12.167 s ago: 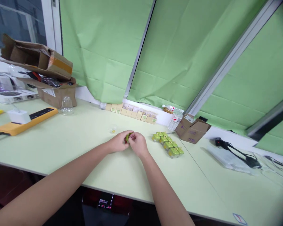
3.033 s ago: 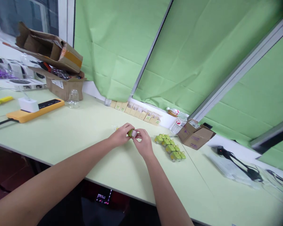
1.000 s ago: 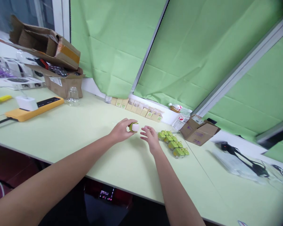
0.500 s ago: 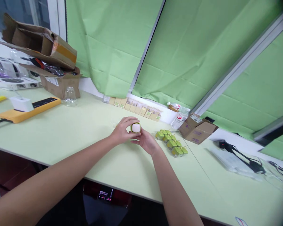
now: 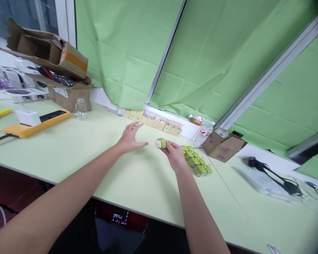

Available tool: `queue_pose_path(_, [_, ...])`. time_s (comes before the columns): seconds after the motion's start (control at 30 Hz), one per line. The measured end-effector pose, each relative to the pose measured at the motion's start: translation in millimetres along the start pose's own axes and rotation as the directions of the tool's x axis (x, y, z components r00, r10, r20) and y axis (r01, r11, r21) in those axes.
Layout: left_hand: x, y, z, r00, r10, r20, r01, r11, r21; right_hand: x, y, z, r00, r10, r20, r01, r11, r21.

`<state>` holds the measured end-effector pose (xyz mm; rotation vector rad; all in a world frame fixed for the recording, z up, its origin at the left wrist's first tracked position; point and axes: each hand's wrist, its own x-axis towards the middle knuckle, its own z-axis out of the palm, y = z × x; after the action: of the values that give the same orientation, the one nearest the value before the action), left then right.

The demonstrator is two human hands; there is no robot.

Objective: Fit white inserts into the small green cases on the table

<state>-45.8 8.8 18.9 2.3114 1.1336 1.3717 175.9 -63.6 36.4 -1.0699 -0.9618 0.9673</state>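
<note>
My right hand point(image 5: 173, 153) is closed on a small green and white gadget point(image 5: 160, 143), held just above the pale green table point(image 5: 69, 155). My left hand point(image 5: 130, 137) hovers open over the table to the left of it, fingers stretched toward a row of small tan boxes point(image 5: 152, 122) along the wall. A cluster of similar green gadgets point(image 5: 196, 163) lies on the table just right of my right hand.
A brown cardboard box point(image 5: 224, 146) and a plastic bottle point(image 5: 201, 130) sit behind the cluster. At far left are an orange power strip point(image 5: 37, 123) with a white plug, a glass jar point(image 5: 80, 108) and stacked open cartons point(image 5: 50, 60). A black cable point(image 5: 270, 174) lies at right.
The gadget has passed from my left hand to my right hand. My left hand has let go, opened and moved away to the left and back.
</note>
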Motion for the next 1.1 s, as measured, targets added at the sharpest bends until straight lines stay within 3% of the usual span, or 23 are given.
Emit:
queue_pose_path(0.1, [3.8,-39.5,-5.1,0.963,-0.233,0.137,0.221,0.970,0.097,5.8,3.9,-4.7,0.991,-0.049,-0.123,0.038,0.996,-0.087])
queue_pose_path(0.17, [1.7,-51.0,-3.1,0.924,-0.271,0.269,0.257,0.962,0.087,4.7,5.2,-3.9,0.980,-0.151,-0.126,0.116,0.961,-0.252])
queue_pose_path(0.3, [-7.6,-30.4,8.3,0.904,-0.135,0.405,0.180,0.981,-0.075,-8.0,1.7,5.2,0.900,-0.431,0.055,0.368,0.687,-0.627])
queue_pose_path(0.4, [-14.1,-3.3,16.6,0.872,-0.015,0.489,0.126,0.973,-0.194,-16.8,-3.4,10.6,0.843,-0.490,0.221,0.486,0.518,-0.704])
queue_pose_path(0.53, [-18.4,12.0,22.1,0.853,0.023,0.522,0.122,0.963,-0.241,-18.8,-4.1,11.8,0.818,-0.470,0.331,0.542,0.439,-0.717])
queue_pose_path(0.7, [-18.8,11.5,22.8,0.862,0.047,0.505,0.133,0.940,-0.315,-14.6,9.9,13.0,0.856,-0.291,0.427,0.514,0.392,-0.763])
queue_pose_path(0.9, [-18.9,12.5,23.0,0.854,0.049,0.519,0.149,0.931,-0.333,-10.8,21.7,18.9,0.904,-0.209,0.372,0.426,0.510,-0.748])
queue_pose_path(0.97, [-18.7,11.5,22.2,0.861,0.047,0.507,0.155,0.924,-0.349,-11.9,17.3,18.5,0.910,-0.199,0.363,0.412,0.514,-0.752])
queue_pose_path(1.03, [-18.4,9.1,21.1,0.870,0.021,0.493,0.175,0.921,-0.349,-15.3,6.9,11.8,0.916,-0.162,0.367,0.400,0.444,-0.802])
queue_pose_path(1.1, [-18.2,5.8,20.6,0.871,-0.014,0.492,0.195,0.928,-0.319,-20.2,-8.0,-3.7,0.938,-0.086,0.336,0.346,0.308,-0.886])
